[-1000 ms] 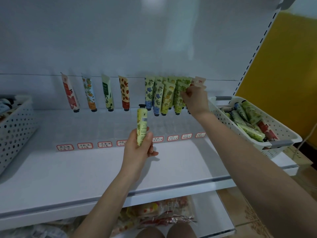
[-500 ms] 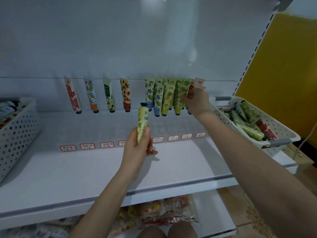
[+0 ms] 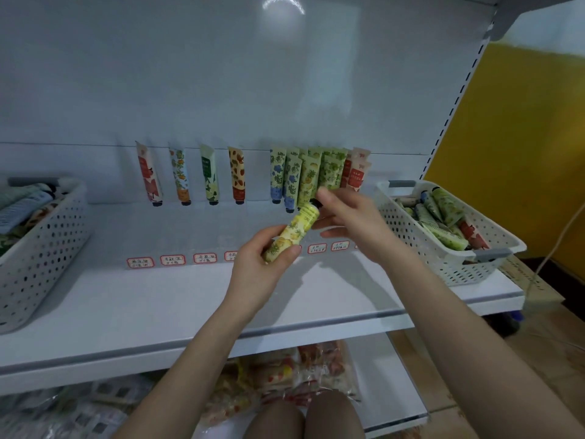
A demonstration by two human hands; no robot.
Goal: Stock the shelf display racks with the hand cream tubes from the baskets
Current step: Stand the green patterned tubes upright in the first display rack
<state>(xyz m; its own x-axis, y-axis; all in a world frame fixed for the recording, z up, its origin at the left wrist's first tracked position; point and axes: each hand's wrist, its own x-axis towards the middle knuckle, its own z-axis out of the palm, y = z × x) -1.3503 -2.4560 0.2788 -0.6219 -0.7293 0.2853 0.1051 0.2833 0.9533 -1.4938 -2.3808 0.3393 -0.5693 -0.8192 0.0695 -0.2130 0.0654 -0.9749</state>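
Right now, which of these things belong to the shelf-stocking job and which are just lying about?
Part of the job:
- yellow tube being held
- tubes in the rack
- right basket and left basket, both holding tubes
- shelf labels

Just lying about:
- snack packets underneath
- cable, far right

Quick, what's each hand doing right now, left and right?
Left hand: holding the yellow tube.
Right hand: at the tube's cap; cannot tell whether it grips.

Snack packets [image 3: 285, 378]: lower shelf, near centre, clear wrappers.
Wall [image 3: 512, 137]: yellow, far right.
Cable [image 3: 560, 236]: pale, right edge.
Labels [image 3: 172, 260]: red-bordered, handwritten.
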